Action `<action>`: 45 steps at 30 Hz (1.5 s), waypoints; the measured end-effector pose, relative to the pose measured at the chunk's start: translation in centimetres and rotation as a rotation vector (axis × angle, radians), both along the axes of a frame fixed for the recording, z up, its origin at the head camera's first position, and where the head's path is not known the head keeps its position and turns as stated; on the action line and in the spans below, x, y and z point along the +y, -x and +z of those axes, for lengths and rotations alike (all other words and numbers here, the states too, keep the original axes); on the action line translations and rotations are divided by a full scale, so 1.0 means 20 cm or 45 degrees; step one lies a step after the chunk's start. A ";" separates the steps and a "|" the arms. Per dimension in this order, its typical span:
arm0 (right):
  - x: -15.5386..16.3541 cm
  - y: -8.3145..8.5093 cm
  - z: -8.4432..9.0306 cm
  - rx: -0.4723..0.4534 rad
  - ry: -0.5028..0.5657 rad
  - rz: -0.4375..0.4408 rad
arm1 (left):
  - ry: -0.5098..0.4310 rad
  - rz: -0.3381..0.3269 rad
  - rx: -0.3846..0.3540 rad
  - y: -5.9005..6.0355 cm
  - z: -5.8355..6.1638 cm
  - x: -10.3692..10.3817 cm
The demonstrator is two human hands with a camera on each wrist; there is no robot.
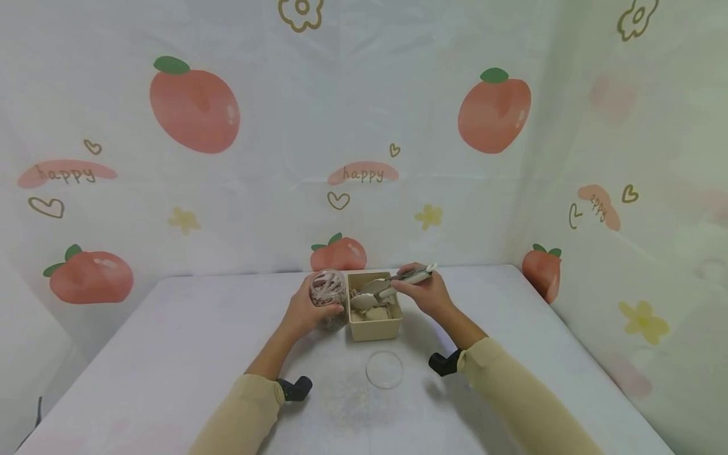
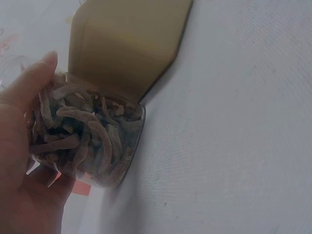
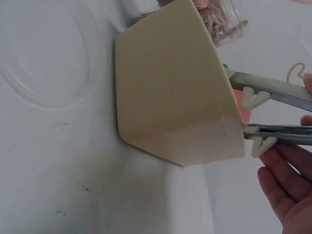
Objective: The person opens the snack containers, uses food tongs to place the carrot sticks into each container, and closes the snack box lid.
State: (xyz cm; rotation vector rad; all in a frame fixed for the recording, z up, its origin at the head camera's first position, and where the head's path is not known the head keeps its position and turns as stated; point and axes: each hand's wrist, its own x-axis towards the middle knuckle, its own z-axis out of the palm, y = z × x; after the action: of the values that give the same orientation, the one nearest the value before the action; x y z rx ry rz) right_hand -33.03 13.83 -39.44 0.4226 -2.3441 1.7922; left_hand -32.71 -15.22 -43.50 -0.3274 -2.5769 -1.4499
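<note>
Jar (image 1: pixel 328 296) on table (image 1: pixel 170 354), touching left wall of box (image 1: pixel 375 322). Left hand (image 1: pixel 304 313) on jar's near-left side. Tongs (image 1: pixel 398 281) over box, tips above the pieces in it, held from right by right hand (image 1: pixel 428 294). Lid (image 1: pixel 384 369) flat on table in front of box.

We note that the jar (image 2: pixel 85 139) is cut off at the left edge of the left wrist view, with the left hand (image 2: pixel 22 161) covering its near side. In the right wrist view, the tongs (image 3: pixel 273 112) run past the right edge, their tips hidden behind the beige box (image 3: pixel 175 92). Box contents are too small to identify from the head view.
</note>
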 end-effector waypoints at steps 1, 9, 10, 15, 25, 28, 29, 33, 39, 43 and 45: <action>0.00 0.00 0.00 0.002 -0.006 -0.012 | -0.002 0.001 0.001 0.00 0.00 0.00; -0.03 0.01 -0.04 0.057 -0.033 -0.155 | -0.008 -0.003 -0.007 0.01 0.00 -0.01; -0.03 0.01 -0.04 0.061 -0.013 -0.166 | -0.009 -0.005 -0.007 0.01 0.00 -0.01; -0.04 0.02 -0.06 0.090 0.080 -0.197 | -0.008 -0.010 -0.002 0.01 0.00 -0.01; -0.01 -0.01 -0.04 0.089 0.141 -0.220 | 0.014 0.003 -0.004 0.00 0.00 0.00; 0.00 -0.02 -0.01 0.097 0.160 -0.211 | 0.022 0.009 -0.011 0.00 0.00 0.00; 0.00 -0.02 -0.01 0.103 0.156 -0.211 | 0.024 0.011 -0.015 0.00 0.00 0.00; 0.02 -0.03 0.04 0.127 0.126 -0.220 | 0.023 0.013 -0.013 0.01 0.00 -0.01; 0.04 -0.06 0.13 0.150 0.106 -0.228 | 0.027 0.012 -0.011 0.00 0.00 -0.01; 0.04 -0.06 0.16 0.207 0.099 -0.229 | 0.016 0.009 -0.026 0.00 0.00 0.00; 0.03 -0.07 0.19 0.232 0.076 -0.236 | 0.015 0.005 -0.028 0.00 0.00 0.00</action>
State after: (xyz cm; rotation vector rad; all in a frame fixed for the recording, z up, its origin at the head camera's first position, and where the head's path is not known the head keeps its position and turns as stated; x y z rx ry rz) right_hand -31.66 14.48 -35.55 0.3329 -2.1260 1.6593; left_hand -32.76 -15.29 -43.45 -0.3092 -2.6026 -1.4456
